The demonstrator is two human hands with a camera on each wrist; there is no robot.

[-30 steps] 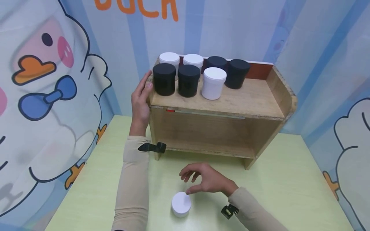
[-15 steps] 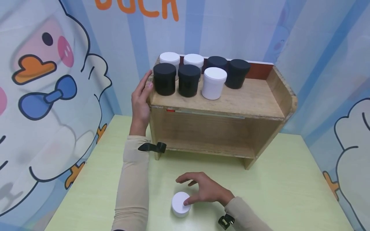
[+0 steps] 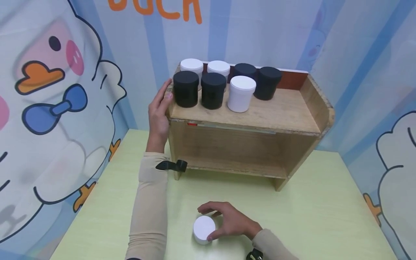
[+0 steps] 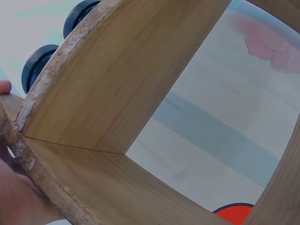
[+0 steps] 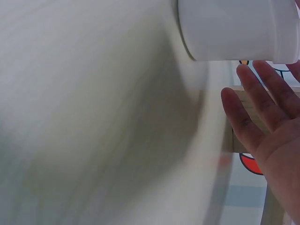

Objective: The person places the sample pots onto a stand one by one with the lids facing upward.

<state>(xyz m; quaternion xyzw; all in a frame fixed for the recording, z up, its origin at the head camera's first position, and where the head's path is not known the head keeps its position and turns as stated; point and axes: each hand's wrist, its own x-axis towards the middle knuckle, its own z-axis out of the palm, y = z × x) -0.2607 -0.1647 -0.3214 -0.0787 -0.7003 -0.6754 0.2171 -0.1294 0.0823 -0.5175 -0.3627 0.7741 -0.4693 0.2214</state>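
Note:
A wooden shelf stands on the table, and my left hand grips its left side panel, thumb on the near side. Part of that hand shows at the edge of the panel in the left wrist view. A white lidded jar stands upright on the table before the shelf. My right hand is spread beside it, thumb at the lid's right edge and fingers behind it. In the right wrist view the fingers are extended close to the white jar's wall.
On the shelf's top board stand several lidded jars, including a black jar, another black jar and a white jar. More black and white jars are behind them. A pale green table and a duck-printed curtain surround the shelf.
My right hand has moved down toward the near side, its thumb passing over the lid to the right edge of the white jar. The left hand has stayed on the shelf.

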